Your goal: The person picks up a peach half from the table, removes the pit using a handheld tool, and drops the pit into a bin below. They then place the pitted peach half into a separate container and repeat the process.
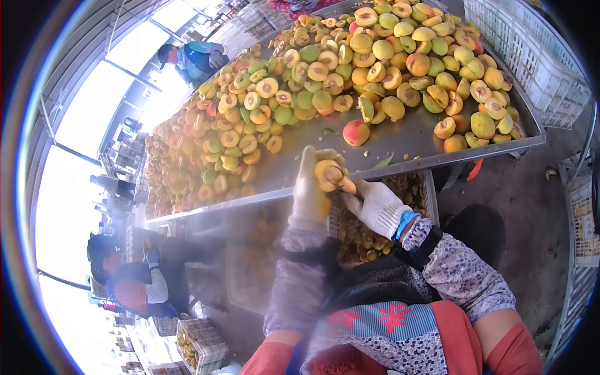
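My left hand (312, 187), in a pale glove with a yellow stain, is closed around a halved yellow peach (329, 175), its cut side toward me. My right hand (380, 207), in a white knit glove, grips a short tan-handled tool (347, 185) whose tip meets the cut face. The tool's exact kind is hidden by the fingers and fruit. Both hands are over the near edge of a metal table (400, 156). A whole red-yellow peach (356, 132) lies on the table just beyond them.
Many halved peaches (325, 75) are heaped across the table. Below its edge a crate (431, 194) holds cut fruit pieces (369, 240). White plastic crates (531, 62) stand at right. One person (137, 275) sits at left; another person (190, 61) is across the table. A fruit crate (203, 344) rests lower left.
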Available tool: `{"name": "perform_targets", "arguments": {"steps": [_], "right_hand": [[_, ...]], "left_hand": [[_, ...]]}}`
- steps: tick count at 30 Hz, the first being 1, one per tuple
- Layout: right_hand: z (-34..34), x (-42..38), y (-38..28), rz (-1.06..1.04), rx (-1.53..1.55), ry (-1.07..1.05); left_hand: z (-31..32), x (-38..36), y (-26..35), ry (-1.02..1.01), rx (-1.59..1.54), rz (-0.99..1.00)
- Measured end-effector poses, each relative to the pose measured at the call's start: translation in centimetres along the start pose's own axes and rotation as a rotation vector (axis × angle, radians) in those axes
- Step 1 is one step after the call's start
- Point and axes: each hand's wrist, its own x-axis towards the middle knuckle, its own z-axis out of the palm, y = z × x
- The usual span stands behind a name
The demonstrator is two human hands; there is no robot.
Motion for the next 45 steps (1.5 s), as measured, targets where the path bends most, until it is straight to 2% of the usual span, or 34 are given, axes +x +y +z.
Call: {"name": "perform_targets", "arguments": {"steps": [1, 3, 6, 8, 9, 11, 12, 13, 14, 15, 16, 18, 19, 20, 21, 22, 24, 25, 27, 28, 30, 31, 32, 34, 38, 40, 42, 44, 45], "right_hand": [[0.4, 0.0, 0.3, 0.014, 0.103, -0.022], [1.6, 0.1, 1.1, 0.028, 0.206, -0.043], [3.4, 0.0, 1.7, -0.073, 0.235, 0.038], [4.3, -0.1, 1.3, 0.009, 0.509, -0.026], [4.2, -0.4, 1.1, 0.008, 0.512, -0.028], [3.7, -0.9, 0.3, 0.072, 0.542, -0.106], [4.2, -1.1, 0.4, 0.006, 0.568, -0.045], [4.5, -1.1, 0.9, 0.038, 0.641, -0.114], [5.4, -0.7, 2.4, 0.069, 0.609, -0.181], [5.9, -0.5, 2.6, -0.05, 0.688, -0.148], [3.9, -0.8, 1.7, 0.201, 0.81, -0.424], [2.7, -0.5, 1.9, 0.416, 1.069, -0.623], [3.5, -0.4, 2.2, 0.393, 1.057, -0.655], [4.1, -0.4, 2.7, 0.117, 0.807, -0.431], [4.2, -0.5, 2.9, -0.14, 0.556, -0.195], [4.0, -0.3, 2.9, -0.144, 0.552, -0.2], [3.5, -0.1, 2.1, -0.08, 0.377, -0.246], [3.4, -0.4, 1.6, -0.084, 0.374, -0.25], [3.4, -1.1, 0.5, 0.095, 0.438, -0.28], [3.7, -1.2, 1.9, 0.094, 0.433, -0.282], [4.8, -1.3, 6.0, -0.415, -0.019, -0.029], [3.8, -1.4, 4.4, 0.127, 0.73, -0.374], [2.7, -1.7, 2.8, 0.128, 0.729, -0.381], [-0.4, -3.8, -4.5, 0.26, 0.329, -0.376], [0.8, -2.6, -1.1, 0.107, 0.338, -0.393], [0.8, -2.7, -1.9, 0.101, 0.306, -0.408], [0.6, -2.7, -2.4, 0.113, 0.278, -0.422], [0.1, -2.9, -2.2, 0.118, 0.228, -0.436], [0.0, -2.8, -1.9, 0.117, 0.202, -0.458]], "left_hand": [[-0.1, -0.3, 0.0, 0.003, 0.0, 0.0], [0.2, -1.2, 0.2, -0.116, 0.212, 0.203], [1.6, -2.2, 1.0, -0.035, 0.353, 0.276], [1.8, -2.1, 0.5, 0.049, 0.295, 0.279], [1.9, -2.0, 0.1, 0.129, 0.236, 0.281], [0.9, -2.1, -0.3, 0.036, 0.347, 0.35], [1.1, -2.5, 0.4, 0.042, 0.339, 0.272], [-1.1, -1.4, -1.5, -0.003, 0.439, 0.428], [-0.3, -1.7, -0.9, 0.011, 0.619, 0.601], [-1.2, -1.1, -1.1, -0.033, 0.687, 0.714], [-1.1, -1.3, -0.6, -0.031, 0.889, 0.939], [-1.1, -1.6, -1.1, -0.051, 0.35, 0.499], [-1.6, -1.1, -1.3, -0.065, 0.227, 0.384], [-1.9, -0.7, -1.4, -0.091, 0.094, 0.261], [-1.7, -1.0, -1.2, -0.09, 0.083, 0.289], [-1.7, -1.1, -0.8, -0.086, 0.082, 0.295], [-1.5, -1.6, 0.0, -0.092, -0.044, 0.116], [-1.1, -1.6, -0.1, -0.089, -0.046, 0.122], [-0.3, -1.3, -0.5, 0.094, 0.05, 0.16], [-0.3, -1.2, -0.7, 0.095, 0.046, 0.163], [-0.3, -0.8, -0.7, 0.071, 0.093, 0.134], [-0.3, -0.6, -0.6, 0.077, 0.092, 0.137], [-0.2, -0.3, -0.5, 0.064, 0.168, 0.093], [0.1, -0.3, -0.7, 0.053, 0.241, 0.052], [1.0, -1.2, -1.2, 0.105, 0.055, 0.09], [1.6, -1.2, -1.8, 0.16, -0.101, 0.233], [1.1, -1.0, -1.6, 0.129, -0.075, 0.216], [0.4, -0.8, -1.2, 0.048, 0.151, 0.048], [0.3, -0.8, -1.2, 0.048, 0.152, 0.049]]}}
